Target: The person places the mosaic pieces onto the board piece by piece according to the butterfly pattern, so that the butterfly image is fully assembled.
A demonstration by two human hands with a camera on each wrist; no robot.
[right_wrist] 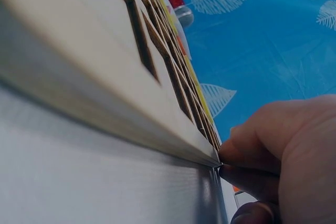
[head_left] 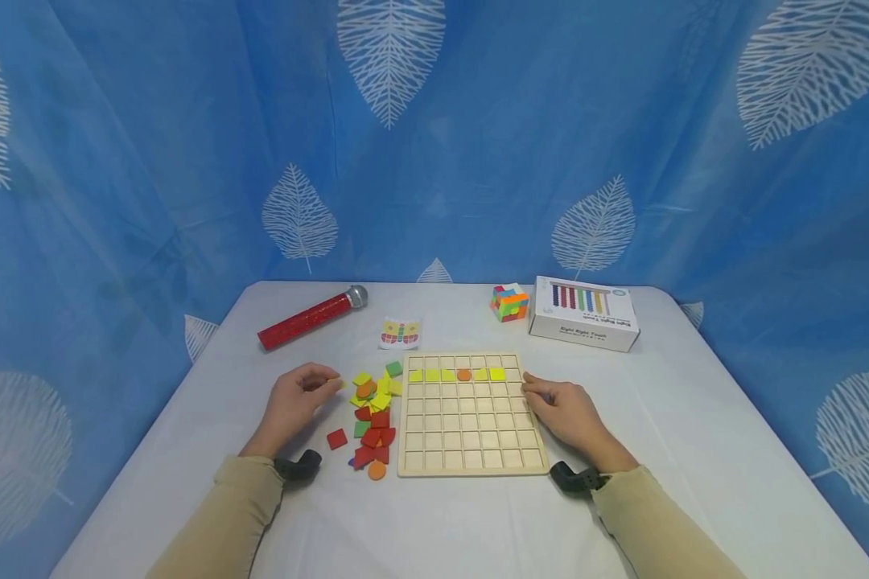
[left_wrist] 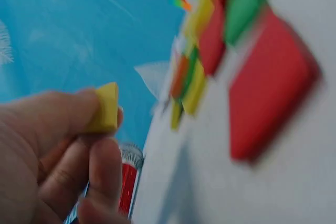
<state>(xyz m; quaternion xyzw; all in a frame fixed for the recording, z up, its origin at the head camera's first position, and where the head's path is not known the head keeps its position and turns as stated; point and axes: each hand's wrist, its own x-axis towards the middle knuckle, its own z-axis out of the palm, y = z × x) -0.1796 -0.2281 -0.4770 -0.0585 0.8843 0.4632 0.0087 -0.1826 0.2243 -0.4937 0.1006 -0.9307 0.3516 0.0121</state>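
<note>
My left hand [head_left: 294, 404] pinches a yellow tile [left_wrist: 107, 109] between thumb and fingers, held above the table left of the tile pile. That pile holds red, green, yellow and orange flat pieces; a red square tile [head_left: 336, 438] lies apart on its left side. A wooden grid board [head_left: 474, 468] lies flat in the middle. Several yellow tiles [head_left: 497, 374] and one orange round piece [head_left: 464, 375] sit along its second row from the far side. My right hand [head_left: 566, 410] grips the board's right edge near the far corner with thumb and finger.
Behind the board lies a small butterfly pattern card [head_left: 401, 333]. A red microphone [head_left: 307, 317] is at the back left. A colourful puzzle cube [head_left: 509, 303] and a white box [head_left: 585, 314] stand at the back right. A blue leaf-print curtain [head_left: 434, 161] hangs behind the table.
</note>
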